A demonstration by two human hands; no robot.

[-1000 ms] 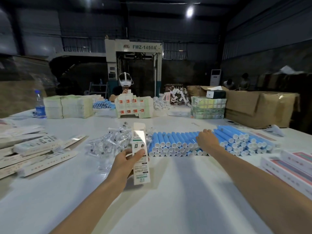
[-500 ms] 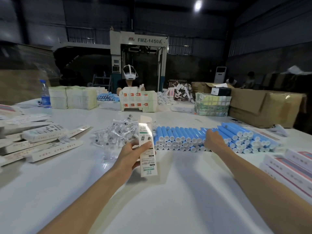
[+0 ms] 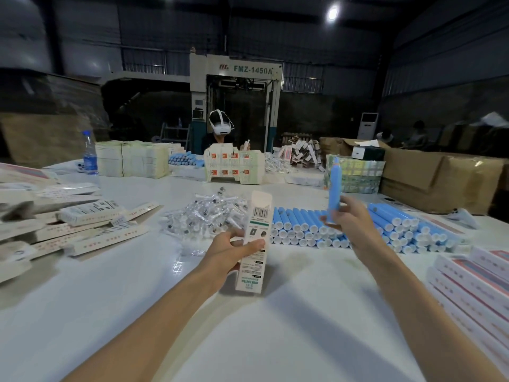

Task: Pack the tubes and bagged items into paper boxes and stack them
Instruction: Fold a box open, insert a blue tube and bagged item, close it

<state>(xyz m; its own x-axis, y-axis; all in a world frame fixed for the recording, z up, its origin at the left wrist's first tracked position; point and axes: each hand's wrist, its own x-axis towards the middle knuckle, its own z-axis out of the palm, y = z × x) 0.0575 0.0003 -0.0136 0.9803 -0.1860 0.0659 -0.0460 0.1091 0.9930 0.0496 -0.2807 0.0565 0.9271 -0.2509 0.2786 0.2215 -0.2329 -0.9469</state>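
- The left hand (image 3: 234, 246) grasped a paper box (image 3: 254, 244) round its middle, thumb across the printed face, and held it upright above the table (image 3: 275, 340). The far end pointed up with its flap raised, which I judge was meant to offer an open mouth for loading.
- The right hand (image 3: 349, 216) pinched a blue tube (image 3: 334, 186) by its lower end, fingers curled round it. The tube stood nearly vertical, to the right of the box and apart from it. Holding it by one end left the rest of the tube free to slide into the box.
- The row of blue tubes (image 3: 303, 227) lay side by side just beyond both hands, white caps facing the near edge, so one could be drawn out without disturbing its neighbours.
- The bagged items (image 3: 203, 216) sat in a loose heap to the left of the tubes, within the left hand's reach. I judge one of them was to go in the box as well.
- Flat cartons (image 3: 91, 213) were scattered far left, and long white boxes (image 3: 473, 274) were stacked at the near right — probably supply on one side and finished work on the other.
- As I read it, the tube was not yet in the box, and aligning it with the mouth came next.
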